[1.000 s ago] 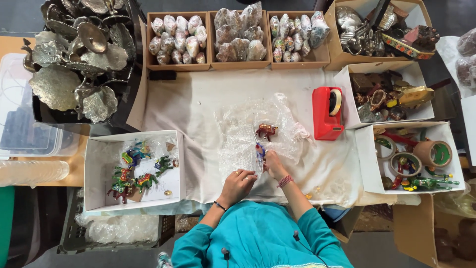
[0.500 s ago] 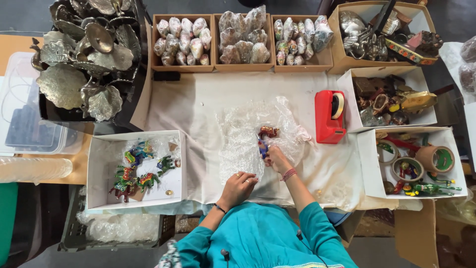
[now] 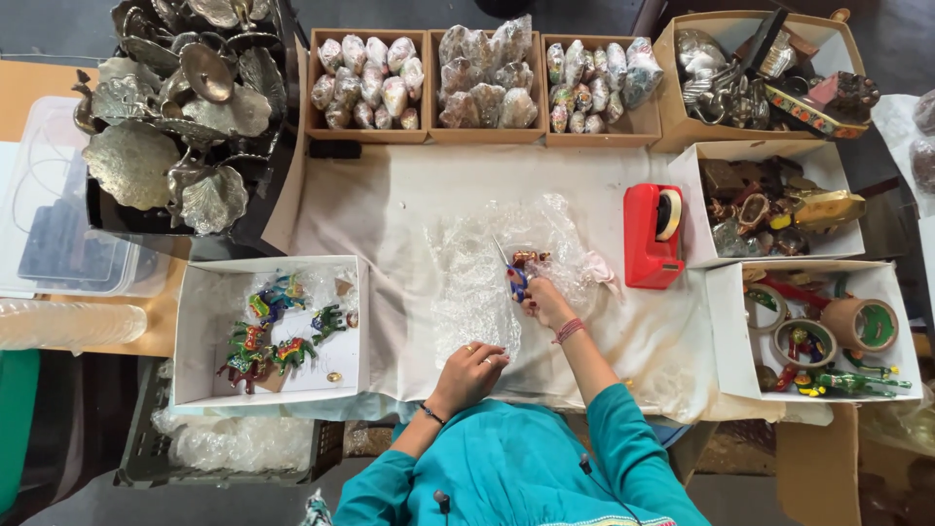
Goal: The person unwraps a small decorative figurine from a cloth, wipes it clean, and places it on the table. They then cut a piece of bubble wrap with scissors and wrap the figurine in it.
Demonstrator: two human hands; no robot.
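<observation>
Scissors with blue handles (image 3: 512,276) sit clamped in your right hand (image 3: 542,302) above crinkly clear bubble wrap (image 3: 487,282), likely light, soft and slippery, while your left hand (image 3: 469,373) presses its near edge, fingers together.

One overhead view — looking straight down from well above the cloth-covered table (image 3: 390,205).

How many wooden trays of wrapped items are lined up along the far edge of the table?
3, side by side at the far edge: left tray, middle tray, right tray. Cardboard boxes to their right are separate.
</observation>
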